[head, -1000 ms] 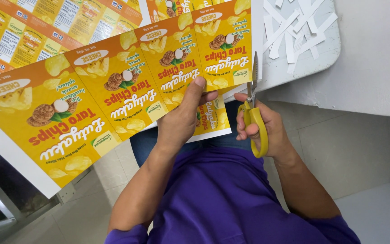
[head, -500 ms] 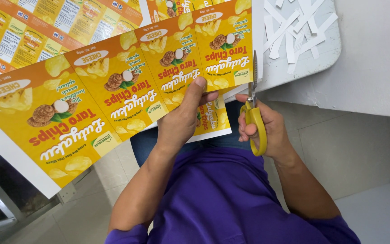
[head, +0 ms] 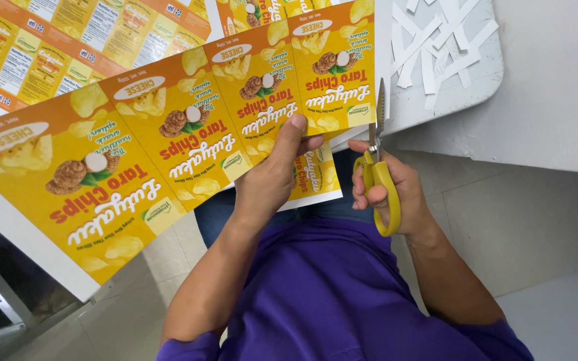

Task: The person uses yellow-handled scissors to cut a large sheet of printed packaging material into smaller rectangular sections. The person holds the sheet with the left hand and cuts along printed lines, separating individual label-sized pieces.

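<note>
Yellow printed sheet (head: 168,134) of snack-pack labels stretches from the white bench (head: 556,100) out over the floor. In the head view I see my left hand (head: 269,180) pinching its near edge, thumb on top. My right hand (head: 389,190) sits just right of the sheet, its grip closed through the yellow scissors (head: 377,174), blades at the sheet's right edge. White paper strips (head: 436,47) lie on the bench.

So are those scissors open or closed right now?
Closed, as far as shows: the scissors blades look like one thin line along the yellow sheet's right edge, held in the right hand.
</note>
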